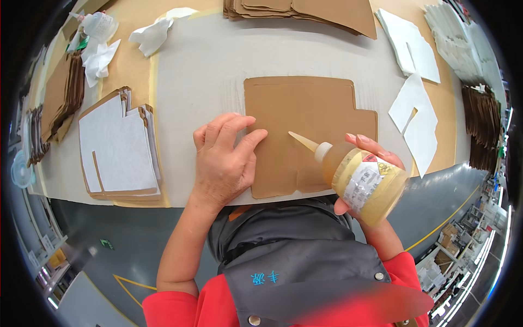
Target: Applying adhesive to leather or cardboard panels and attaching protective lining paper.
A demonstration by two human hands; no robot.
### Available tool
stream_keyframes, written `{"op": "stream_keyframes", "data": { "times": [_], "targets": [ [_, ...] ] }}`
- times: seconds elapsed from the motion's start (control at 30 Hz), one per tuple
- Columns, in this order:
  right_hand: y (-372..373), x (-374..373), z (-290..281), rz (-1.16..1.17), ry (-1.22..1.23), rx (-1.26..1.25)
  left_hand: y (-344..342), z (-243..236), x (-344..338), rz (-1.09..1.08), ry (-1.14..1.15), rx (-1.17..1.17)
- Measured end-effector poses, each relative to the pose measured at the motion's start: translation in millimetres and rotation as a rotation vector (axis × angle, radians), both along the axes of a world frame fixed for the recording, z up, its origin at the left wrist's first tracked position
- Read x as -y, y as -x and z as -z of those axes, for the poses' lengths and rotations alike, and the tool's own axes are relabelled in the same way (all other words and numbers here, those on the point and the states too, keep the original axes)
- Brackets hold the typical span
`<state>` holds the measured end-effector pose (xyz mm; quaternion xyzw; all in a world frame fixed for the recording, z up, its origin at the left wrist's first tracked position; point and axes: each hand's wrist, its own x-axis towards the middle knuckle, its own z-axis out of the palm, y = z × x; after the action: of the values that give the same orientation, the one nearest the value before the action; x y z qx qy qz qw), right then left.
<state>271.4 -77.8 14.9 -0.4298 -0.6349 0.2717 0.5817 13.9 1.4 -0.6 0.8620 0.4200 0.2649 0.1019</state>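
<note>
A brown notched sheet (pixel 305 98) lies flat at the middle of the work surface. My left hand (pixel 223 158) rests at its left edge, fingers curved and apart, fingertips on or just over the sheet. My right hand (pixel 384 152) grips a translucent plastic bottle (pixel 368 185) with a yellowish body, a label and a long pointed nozzle, tilted so that the tip hangs over the middle of the sheet.
Stacks of white-faced brown pieces (pixel 114 147) and brown pieces (pixel 60 92) lie left. Crumpled white cloths (pixel 150 38) and another bottle (pixel 99 26) sit upper left. More brown sheets (pixel 299 16) lie behind; white cut pieces (pixel 414 122) and dark stacks (pixel 479 125) lie right.
</note>
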Motion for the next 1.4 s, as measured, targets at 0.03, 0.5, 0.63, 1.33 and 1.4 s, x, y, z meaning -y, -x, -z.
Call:
{"op": "stream_keyframes", "data": {
  "times": [0.03, 0.5, 0.63, 1.33, 1.4],
  "targets": [
    [1, -1, 1, -0.013, -0.005, 0.002, 1, 1, -1, 0.014, -0.010, -0.005],
    [-15, 13, 0, 0.075, 0.041, 0.052, -1, -2, 0, -0.011, 0.031, 0.024],
    [-13, 12, 3, 0.137, 0.094, 0.013, -1, -4, 1, -0.016, 0.036, 0.019],
    [-20, 60, -15, -0.002, 0.200, -0.106, 0, 3, -2, -0.009, -0.049, 0.005],
    [-20, 65, -17, -0.031, 0.212, -0.113, -1, 2, -1, -0.009, -0.050, 0.000]
  ]
}}
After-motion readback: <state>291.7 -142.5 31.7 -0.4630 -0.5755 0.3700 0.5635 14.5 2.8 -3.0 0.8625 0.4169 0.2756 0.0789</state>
